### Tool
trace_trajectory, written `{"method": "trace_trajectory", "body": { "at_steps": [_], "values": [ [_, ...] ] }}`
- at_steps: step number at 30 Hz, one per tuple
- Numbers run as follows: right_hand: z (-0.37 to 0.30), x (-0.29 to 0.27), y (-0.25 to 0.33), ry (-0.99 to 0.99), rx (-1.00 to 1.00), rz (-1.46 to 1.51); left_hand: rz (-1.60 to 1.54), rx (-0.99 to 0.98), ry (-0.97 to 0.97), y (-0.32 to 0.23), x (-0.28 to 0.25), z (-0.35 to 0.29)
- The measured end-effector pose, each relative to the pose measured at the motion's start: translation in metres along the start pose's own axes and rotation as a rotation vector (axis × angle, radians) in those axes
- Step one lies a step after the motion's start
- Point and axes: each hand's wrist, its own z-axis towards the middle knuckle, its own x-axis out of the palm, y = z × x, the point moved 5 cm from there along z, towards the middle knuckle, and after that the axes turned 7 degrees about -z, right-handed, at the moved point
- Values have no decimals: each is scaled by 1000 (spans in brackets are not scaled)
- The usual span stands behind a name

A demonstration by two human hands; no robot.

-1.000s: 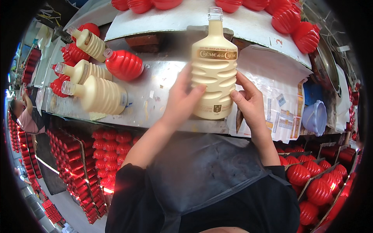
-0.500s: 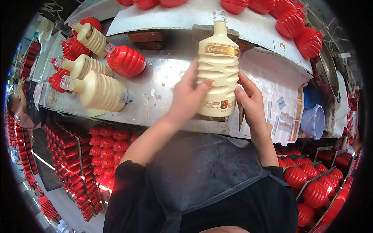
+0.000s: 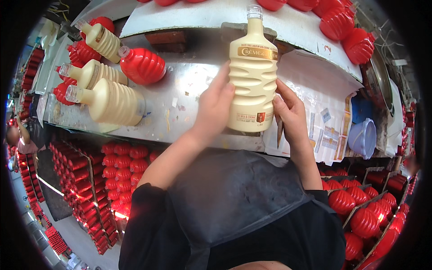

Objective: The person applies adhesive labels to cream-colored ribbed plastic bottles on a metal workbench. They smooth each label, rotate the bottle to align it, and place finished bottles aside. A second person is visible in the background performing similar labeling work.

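Upright between my two hands is a cream-coloured bottle (image 3: 253, 87) with wavy ridges, a gold label band and a clear, uncapped glass neck. My left hand (image 3: 213, 105) is closed against its left side, the thumb along the edge and the other fingers partly hidden. Around the lower right side, my right hand (image 3: 289, 108) has its thumb on the front and its fingers partly behind the bottle. To the left on the metal worktop (image 3: 180, 96) lie several more cream bottles (image 3: 116, 102) and a red ridged bottle (image 3: 142, 66).
A white curved board (image 3: 310, 42) carries red bottles (image 3: 336, 24) along the far side. Brick-like blocks (image 3: 165, 40) sit beneath it. Printed paper sheets (image 3: 321, 112) and a pale blue bucket (image 3: 362, 138) are at right. Racks of red bottles (image 3: 121, 168) stand below the worktop.
My left thumb has slid from the bottle's front to its left edge. The bottle has turned a little, shifting its printed label to the left. My right hand stays on it.
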Motion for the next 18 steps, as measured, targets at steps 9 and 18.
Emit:
{"method": "trace_trajectory", "body": {
  "at_steps": [9, 18],
  "values": [
    [-3, 0, -1, 26, -24, 57, 13, 18, 42, -4, 3, -2],
    [-7, 1, 4, 26, -18, 17, -12, 27, 47, -9, 5, -5]
  ]
}}
